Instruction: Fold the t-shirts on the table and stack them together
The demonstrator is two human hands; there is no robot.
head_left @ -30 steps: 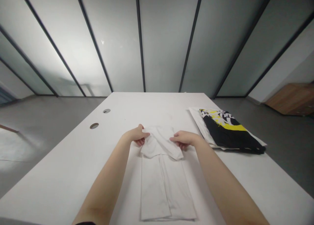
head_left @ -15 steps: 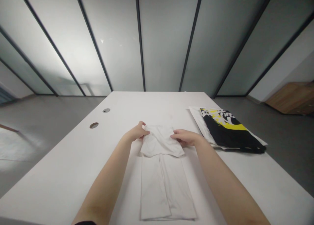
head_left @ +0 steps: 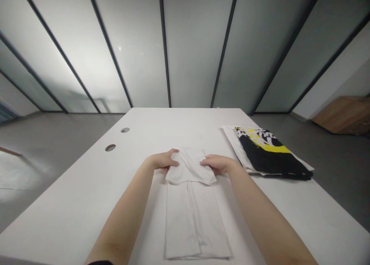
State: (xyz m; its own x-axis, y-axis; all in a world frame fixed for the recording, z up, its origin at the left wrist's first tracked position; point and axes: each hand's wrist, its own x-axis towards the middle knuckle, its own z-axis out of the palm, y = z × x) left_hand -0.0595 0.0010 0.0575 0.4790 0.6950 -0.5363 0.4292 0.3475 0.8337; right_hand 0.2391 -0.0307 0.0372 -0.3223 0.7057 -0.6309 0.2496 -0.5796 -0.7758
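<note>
A white garment point(head_left: 187, 215), folded into a long strip, lies on the white table point(head_left: 86, 195) in front of me. Its far end is turned over toward me and makes a shorter flap on top. My left hand point(head_left: 166, 160) grips the left side of that flap, thumb on top and the other fingers partly hidden beneath. On the opposite side my right hand point(head_left: 216, 163) pinches the flap's right edge, its thumb and forefinger at the cloth. What kind of garment it is, I cannot tell from the folded shape.
To the right lies a stack of folded clothes, a black one with a yellow and white print point(head_left: 268, 157) over white cloth point(head_left: 231, 138). Two round holes pierce the tabletop at the left, one being the nearer hole point(head_left: 110, 148). Frosted glass panels point(head_left: 190, 49) stand behind the table.
My left hand has shifted slightly right and its fingers have closed further onto the flap's edge. The right hand has moved slightly nearer me along its edge. The garment lies almost unchanged.
</note>
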